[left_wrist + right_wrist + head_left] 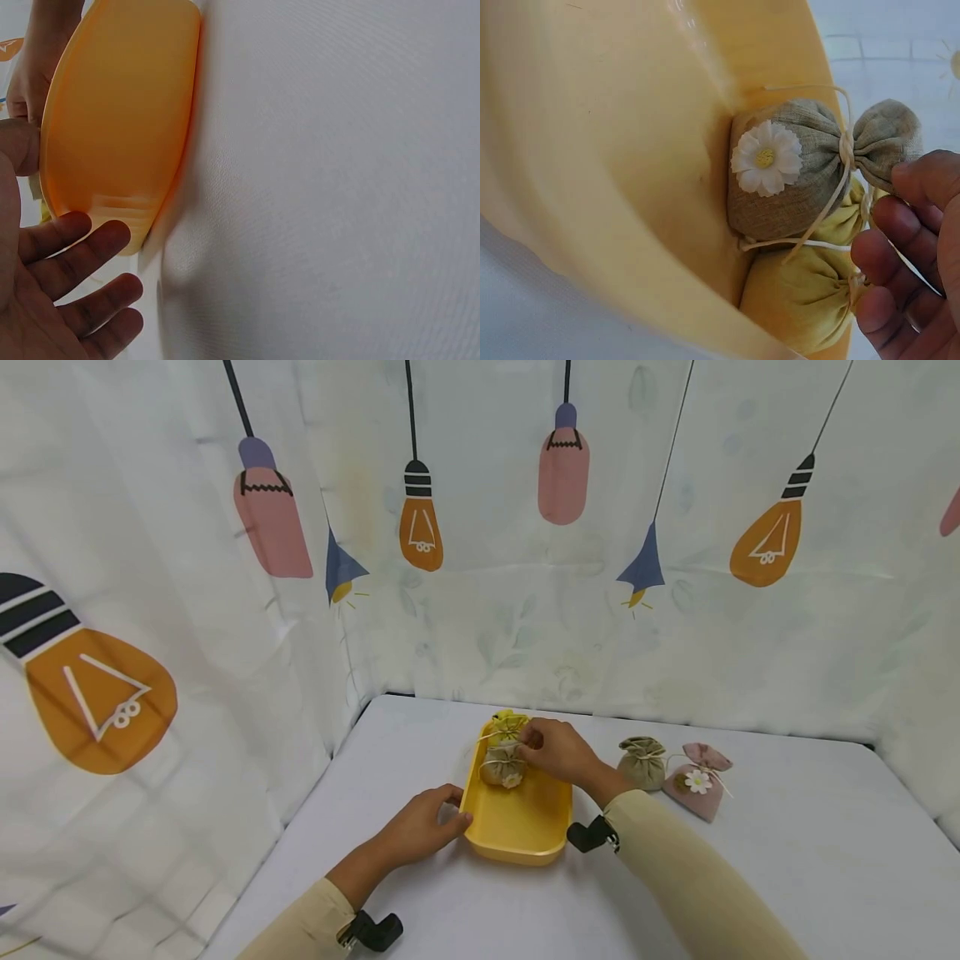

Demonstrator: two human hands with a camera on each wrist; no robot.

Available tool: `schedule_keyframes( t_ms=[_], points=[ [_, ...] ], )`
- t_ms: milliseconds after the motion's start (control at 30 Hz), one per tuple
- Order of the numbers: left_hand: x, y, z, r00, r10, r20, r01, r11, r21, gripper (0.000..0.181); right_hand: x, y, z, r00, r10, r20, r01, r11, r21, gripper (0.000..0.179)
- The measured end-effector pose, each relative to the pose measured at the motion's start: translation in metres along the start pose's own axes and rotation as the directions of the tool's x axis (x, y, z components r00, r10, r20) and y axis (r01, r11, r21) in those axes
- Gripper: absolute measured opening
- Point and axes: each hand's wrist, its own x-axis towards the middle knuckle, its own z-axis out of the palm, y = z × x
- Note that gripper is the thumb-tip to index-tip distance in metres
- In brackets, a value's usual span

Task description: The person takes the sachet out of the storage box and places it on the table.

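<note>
**Held by the scruff and blocked one way or another in every view**

Got a grey-beige linen drawstring sachet (780, 206) with a white fabric flower (766, 157) on the front, sitting inside a yellow oblong plastic tray (521, 827), by the left wall toward the far end. Pinched by its ruffled top in the right hand (561, 750), with fingertips clamped on the cloth. Can't make out the back of that pinch, or the sachet's underside.

Points neck-first at the right hand, base toward the tray floor. Runs lengthwise across the right wrist view, neck right and base left, flower toward the camera. Just behind it, mustard-yellow cloth (795, 300), mostly covered. Can't tell one yellow bag from two back there, even with a second tied neck peeking out.

Long axis of the tray: straight away from the person, more or less. At its near left side, the left hand (420, 827), with thumb at the rim and fingers spread apart along the outer wall. Can't tell how hard they're pressing. Mainly tray exterior in the left wrist view, cut off at the top and hiding nearly everything inside.

Off to the right on the white table (787, 843), an olive-grey cloth sachet (643, 768) and a dusty-pink cloth sachet (697, 803), side by side. Beige sleeves (690, 877) cropped by the bottom edge.
</note>
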Motion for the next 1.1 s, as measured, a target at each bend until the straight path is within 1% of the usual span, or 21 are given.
schedule_keyframes(
  t_ms=[133, 367, 633, 933, 1100],
  points=[
    [0.0, 0.0, 0.001, 1.0, 0.005, -0.003, -0.005, 1.0, 0.007, 0.039, -0.003, -0.001, -0.003, 1.0, -0.019, -0.013, 0.019, 1.0, 0.024, 0.008],
    [0.001, 0.0, 0.001, 1.0, 0.025, -0.005, -0.025, 1.0, 0.009, 0.037, -0.01, -0.001, -0.015, 0.998, -0.047, -0.031, 0.048, 0.997, 0.057, 0.007],
    [0.001, 0.001, -0.001, 0.999, 0.034, -0.002, -0.034, 0.999, 0.013, 0.037, -0.018, 0.007, -0.028, 0.995, -0.063, -0.078, 0.069, 0.995, 0.074, 0.007],
    [0.001, 0.002, 0.0, 1.0, 0.026, -0.008, -0.026, 1.0, 0.013, 0.038, -0.023, 0.009, -0.048, 0.985, -0.09, -0.148, 0.1, 0.993, 0.064, 0.007],
    [0.001, 0.002, 0.0, 1.0, 0.009, -0.007, -0.009, 1.0, 0.004, 0.038, -0.025, 0.006, -0.06, 0.98, -0.111, -0.163, 0.123, 0.99, 0.065, 0.009]
  ],
)
